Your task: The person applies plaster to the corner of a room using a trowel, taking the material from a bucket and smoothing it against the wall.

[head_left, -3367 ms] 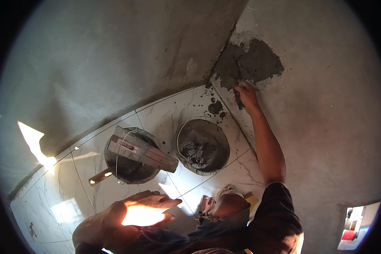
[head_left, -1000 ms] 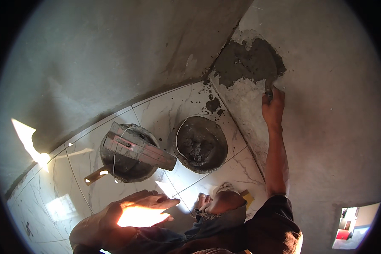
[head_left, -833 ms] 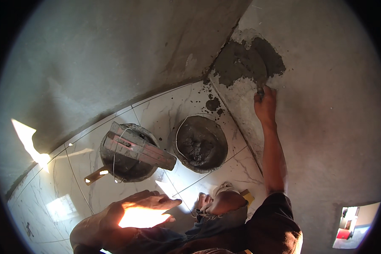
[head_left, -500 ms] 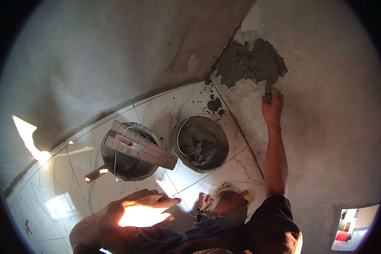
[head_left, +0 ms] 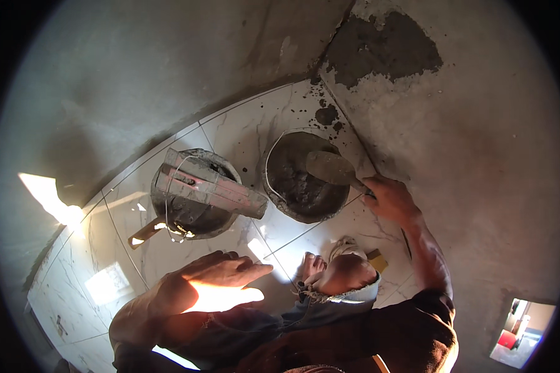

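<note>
My right hand (head_left: pixel 392 199) grips the handle of a trowel (head_left: pixel 331 167), its rounded, mortar-coated blade reaching over the right bucket (head_left: pixel 297 144). Grey wet mortar (head_left: pixel 295 185) lies inside that bucket. My left hand (head_left: pixel 221 273) is stretched out above my lap, fingers extended, holding nothing, with bright sunlight on it. Beyond it is a second bucket (head_left: pixel 231 169), across whose top lies a long, mortar-smeared tool with reddish patches (head_left: pixel 214 191). On the right wall, a dark patch of fresh mortar (head_left: pixel 386 50) spreads beside the corner.
Marble-patterned white tiles (head_left: pixel 230 133) cover the floor, with mortar splatters (head_left: pixel 326 114) near the corner. Plain grey walls (head_left: pixel 137 74) rise left and right. My bare foot (head_left: pixel 314 264) is close to the right bucket. A wooden handle (head_left: pixel 146 233) sticks out beside the left bucket.
My right hand has come down from the wall patch to the right bucket with the trowel. The patch looks smoother. My left hand stays over my lap.
</note>
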A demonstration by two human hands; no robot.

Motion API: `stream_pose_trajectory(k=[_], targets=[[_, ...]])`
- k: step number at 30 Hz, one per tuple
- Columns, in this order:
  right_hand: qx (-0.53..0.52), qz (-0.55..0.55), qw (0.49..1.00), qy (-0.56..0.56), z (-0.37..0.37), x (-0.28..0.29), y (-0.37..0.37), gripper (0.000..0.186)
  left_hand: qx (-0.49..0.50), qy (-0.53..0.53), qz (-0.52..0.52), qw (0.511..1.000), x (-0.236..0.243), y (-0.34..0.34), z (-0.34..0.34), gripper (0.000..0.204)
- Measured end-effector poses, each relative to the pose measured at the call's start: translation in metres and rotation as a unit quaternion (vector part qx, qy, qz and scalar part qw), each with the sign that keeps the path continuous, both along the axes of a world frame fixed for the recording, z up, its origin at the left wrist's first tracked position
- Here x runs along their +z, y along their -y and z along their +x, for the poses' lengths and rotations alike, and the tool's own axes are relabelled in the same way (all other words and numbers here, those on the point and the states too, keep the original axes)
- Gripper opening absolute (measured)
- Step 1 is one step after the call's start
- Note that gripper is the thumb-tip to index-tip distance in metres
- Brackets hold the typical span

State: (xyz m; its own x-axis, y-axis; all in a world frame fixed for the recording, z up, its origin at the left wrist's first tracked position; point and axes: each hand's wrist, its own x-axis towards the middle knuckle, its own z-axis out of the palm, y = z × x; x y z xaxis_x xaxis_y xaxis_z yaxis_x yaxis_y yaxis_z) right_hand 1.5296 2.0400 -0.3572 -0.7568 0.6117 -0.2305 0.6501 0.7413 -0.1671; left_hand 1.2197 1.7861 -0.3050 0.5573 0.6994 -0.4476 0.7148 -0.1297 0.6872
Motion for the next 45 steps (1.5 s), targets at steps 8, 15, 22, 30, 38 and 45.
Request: stream_pose_trajectory(k=[8, 15, 22, 30, 38, 45], targets=[[0.086, 0.013, 0.991, 0.106, -0.056, -0.023, -0.017, 0.024, 0.001, -0.009, -0.005, 1.0, 0.009, -0.003, 0.004, 0.058], [0.097, -0.24, 0.966, -0.016, -0.011, -0.048, -0.048, 0.03, 0.0, -0.026, 0.049, 0.998, 0.004, 0.007, 0.001, 0.058], [-0.123, -0.357, 0.921, -0.097, 0.022, -0.035, -0.013, 0.032, -0.018, -0.046, -0.048, 0.998, 0.011, -0.002, -0.002, 0.058], [-0.122, -0.177, 0.969, -0.121, 0.018, -0.006, 0.007, 0.045, -0.017, -0.019, -0.065, 0.998, 0.011, -0.011, 0.001, 0.056], [0.032, -0.174, 0.963, -0.202, -0.011, 0.054, 0.0, 0.048, 0.006, -0.008, -0.084, 0.996, 0.005, -0.003, -0.002, 0.056], [0.078, -0.346, 0.892, -0.281, -0.024, 0.08, -0.032, 0.046, 0.022, -0.008, -0.103, 0.994, 0.015, -0.013, 0.002, 0.055]])
